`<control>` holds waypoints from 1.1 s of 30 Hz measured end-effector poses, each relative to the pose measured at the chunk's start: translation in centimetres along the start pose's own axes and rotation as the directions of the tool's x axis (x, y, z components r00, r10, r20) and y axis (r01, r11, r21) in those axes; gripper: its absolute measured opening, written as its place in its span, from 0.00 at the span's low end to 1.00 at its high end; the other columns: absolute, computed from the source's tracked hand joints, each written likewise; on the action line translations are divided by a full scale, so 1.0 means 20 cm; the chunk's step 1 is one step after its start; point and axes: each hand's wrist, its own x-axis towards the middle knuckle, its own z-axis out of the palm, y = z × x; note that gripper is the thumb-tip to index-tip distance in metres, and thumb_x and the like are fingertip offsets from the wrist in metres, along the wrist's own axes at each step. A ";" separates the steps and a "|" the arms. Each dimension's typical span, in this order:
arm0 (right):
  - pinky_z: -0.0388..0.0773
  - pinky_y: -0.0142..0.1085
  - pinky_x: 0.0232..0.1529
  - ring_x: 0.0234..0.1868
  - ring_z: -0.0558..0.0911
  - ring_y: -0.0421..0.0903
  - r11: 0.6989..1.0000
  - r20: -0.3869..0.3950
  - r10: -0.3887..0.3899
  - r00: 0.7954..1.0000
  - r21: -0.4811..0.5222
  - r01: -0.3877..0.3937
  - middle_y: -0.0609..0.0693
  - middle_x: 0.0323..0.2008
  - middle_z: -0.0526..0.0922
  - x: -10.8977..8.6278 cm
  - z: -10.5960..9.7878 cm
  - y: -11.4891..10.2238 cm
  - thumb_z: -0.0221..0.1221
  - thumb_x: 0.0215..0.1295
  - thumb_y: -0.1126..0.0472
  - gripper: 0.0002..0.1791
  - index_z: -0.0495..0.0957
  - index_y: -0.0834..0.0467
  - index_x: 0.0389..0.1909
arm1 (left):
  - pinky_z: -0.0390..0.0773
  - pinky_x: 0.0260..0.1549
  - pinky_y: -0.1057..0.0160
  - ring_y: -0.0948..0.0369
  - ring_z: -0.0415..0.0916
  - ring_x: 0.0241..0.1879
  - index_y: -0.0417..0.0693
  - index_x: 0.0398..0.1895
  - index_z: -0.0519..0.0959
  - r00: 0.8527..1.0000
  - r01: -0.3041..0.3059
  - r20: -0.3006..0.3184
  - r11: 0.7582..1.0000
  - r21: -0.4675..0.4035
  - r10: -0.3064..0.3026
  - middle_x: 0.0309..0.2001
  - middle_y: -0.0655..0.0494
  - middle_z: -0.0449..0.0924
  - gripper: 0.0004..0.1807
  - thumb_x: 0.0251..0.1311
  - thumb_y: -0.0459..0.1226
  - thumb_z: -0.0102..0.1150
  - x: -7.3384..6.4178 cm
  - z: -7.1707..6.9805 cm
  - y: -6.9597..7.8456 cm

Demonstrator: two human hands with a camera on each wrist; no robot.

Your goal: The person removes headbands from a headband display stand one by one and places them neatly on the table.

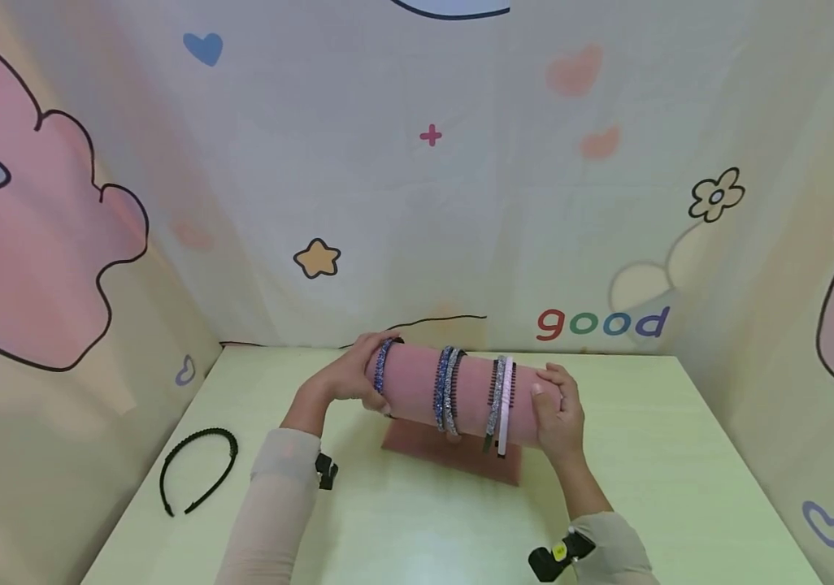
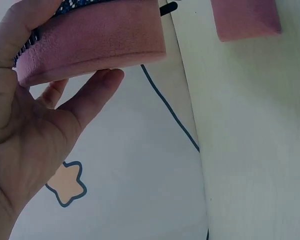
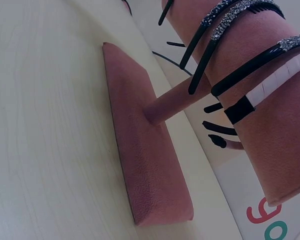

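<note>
Where a pink roll [image 1: 413,378] sits crosswise above the desk [image 1: 651,439], both hands hold it: the left hand [image 1: 347,375] is curled round its left end, and the right hand [image 1: 563,418] pinches its right end between thumb and fingers. Round the roll, a glittery blue headband [image 1: 381,370] sits at its left end, a darker blue headband [image 1: 440,394] and a silver headband [image 1: 450,398] at its middle, a grey headband [image 1: 494,398] and a whitish headband [image 1: 505,402] towards its right. Below the roll, a post [image 3: 175,102] joins it to a pink base [image 1: 461,459]. Left of the roll, well apart, lies a black headband [image 1: 235,451]; behind it hangs a printed cloth [image 1: 417,227].
</note>
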 end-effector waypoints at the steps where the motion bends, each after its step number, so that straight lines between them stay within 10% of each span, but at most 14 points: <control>1: 0.61 0.52 0.57 0.61 0.64 0.52 1.000 0.001 0.004 1.000 -0.004 -0.004 0.55 0.62 0.65 0.00 0.00 0.00 0.52 0.66 0.62 0.13 0.69 0.61 0.50 | 0.65 0.53 0.48 0.52 0.54 0.61 0.70 0.69 0.53 1.000 0.000 0.000 1.000 -0.019 0.000 0.67 0.56 0.49 0.66 0.22 0.25 0.78 0.00 0.00 0.00; 13: 0.60 0.53 0.57 0.61 0.63 0.53 1.000 -0.004 -0.005 1.000 -0.008 0.005 0.58 0.62 0.64 -0.01 -0.01 0.01 0.52 0.66 0.62 0.14 0.70 0.62 0.50 | 0.66 0.54 0.49 0.49 0.56 0.61 0.75 0.70 0.44 0.993 0.039 0.115 0.989 -0.144 -0.022 0.68 0.54 0.47 0.72 0.24 0.19 0.74 -0.02 -0.01 -0.04; 33: 0.62 0.39 0.55 0.61 0.64 0.49 1.000 0.000 -0.004 1.000 0.010 0.004 0.55 0.62 0.64 -0.01 0.00 0.00 0.52 0.66 0.62 0.13 0.69 0.62 0.50 | 0.76 0.40 0.52 0.46 0.61 0.59 0.80 0.67 0.50 0.997 -0.014 0.061 0.937 -0.349 0.037 0.66 0.54 0.53 0.67 0.28 0.15 0.68 -0.07 -0.01 -0.11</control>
